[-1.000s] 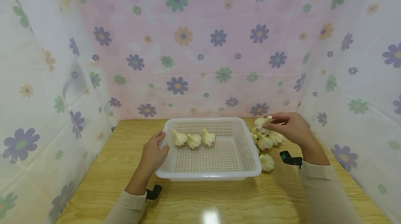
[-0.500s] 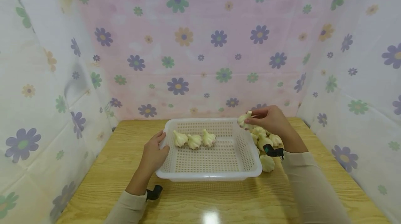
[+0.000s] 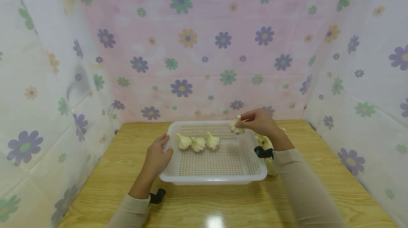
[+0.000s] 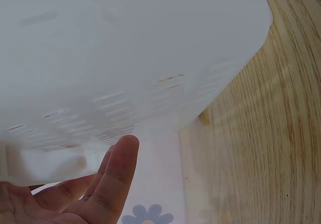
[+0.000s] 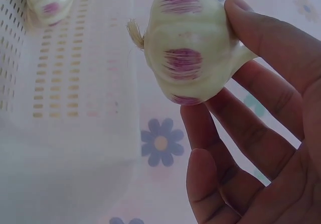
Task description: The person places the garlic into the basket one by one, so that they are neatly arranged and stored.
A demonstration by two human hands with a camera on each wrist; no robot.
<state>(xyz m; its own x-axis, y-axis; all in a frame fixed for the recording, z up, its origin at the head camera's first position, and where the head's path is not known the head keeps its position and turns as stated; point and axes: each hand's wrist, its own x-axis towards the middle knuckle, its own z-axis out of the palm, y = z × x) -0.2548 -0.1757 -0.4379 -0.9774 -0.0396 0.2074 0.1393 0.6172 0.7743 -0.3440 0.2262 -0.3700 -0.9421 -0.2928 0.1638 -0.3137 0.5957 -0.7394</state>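
My right hand pinches a garlic bulb between thumb and fingers, above the back right of a white plastic basket. The right wrist view shows purple streaks on that bulb and a tuft of roots. Three garlic bulbs sit in a row inside the basket, toward its back left. At the basket's left side my left hand grips the rim, thumb at the inner edge. Fingers show against the outside of the wall in the left wrist view.
More garlic bulbs lie on the wooden table just right of the basket, partly hidden by my right arm. Flowered cloth hangs behind the table and on both sides. A dark wrist camera mount overhangs the basket's right rim.
My right hand has carried the garlic bulb leftward from the pile at the right to above the basket. My left hand and the basket have stayed in place.
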